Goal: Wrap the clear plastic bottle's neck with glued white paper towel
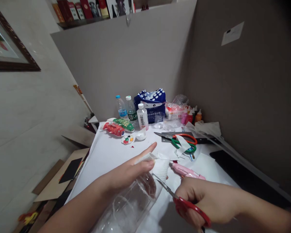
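Note:
My left hand (138, 170) is closed on a clear plastic bottle (128, 207) that lies tilted towards me, and it pinches white textured paper towel (162, 166) against the bottle's far end. My right hand (196, 197) grips red-handled scissors (186, 205), its fingers in the handle loops. The scissors' narrow blades look slightly apart and point at the lower edge of the paper, close to the bottle. A pink glue gun (188, 171) lies just beyond my right hand. Large shears (177, 139) with orange and green handles rest farther back, a white strip lying over them.
Red (113, 129) and green fish-shaped pieces (124, 124), a paint palette (127, 139) and a white cup-like piece (141, 134) lie back left. Behind stand bottles (142, 117) and a blue bag (150, 105). Paint bottles (191, 116) stand back right, near grey partitions (232, 97).

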`<state>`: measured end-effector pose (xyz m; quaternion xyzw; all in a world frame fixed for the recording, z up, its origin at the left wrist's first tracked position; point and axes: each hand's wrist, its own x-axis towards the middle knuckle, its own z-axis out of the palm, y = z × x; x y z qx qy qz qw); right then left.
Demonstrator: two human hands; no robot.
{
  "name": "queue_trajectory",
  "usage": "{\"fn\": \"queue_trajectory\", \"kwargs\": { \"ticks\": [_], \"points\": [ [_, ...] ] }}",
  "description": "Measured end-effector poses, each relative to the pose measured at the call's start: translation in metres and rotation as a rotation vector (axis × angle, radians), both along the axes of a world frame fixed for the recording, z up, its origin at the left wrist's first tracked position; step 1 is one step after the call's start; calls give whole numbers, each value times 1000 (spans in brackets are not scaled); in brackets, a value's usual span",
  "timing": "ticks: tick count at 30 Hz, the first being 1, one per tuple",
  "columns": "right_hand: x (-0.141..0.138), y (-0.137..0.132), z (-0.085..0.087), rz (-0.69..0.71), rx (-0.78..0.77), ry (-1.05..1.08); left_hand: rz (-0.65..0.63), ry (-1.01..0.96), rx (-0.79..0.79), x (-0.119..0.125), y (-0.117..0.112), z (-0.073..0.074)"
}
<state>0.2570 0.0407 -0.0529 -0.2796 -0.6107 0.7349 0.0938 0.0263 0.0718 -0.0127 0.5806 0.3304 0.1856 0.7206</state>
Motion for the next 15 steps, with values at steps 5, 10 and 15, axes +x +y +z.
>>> {"fn": "queue_trajectory", "kwargs": {
  "ticks": [5, 10, 15],
  "points": [
    [-5, 1, 4, 16, -12, 55, -2, 13, 8, -1, 0, 0],
    [-6, 2, 5, 18, -14, 57, 8, 30, -2, -2, 0, 1],
    [-4, 3, 1, 25, -13, 28, -11, 48, 4, -3, -1, 3]
  ]
}}
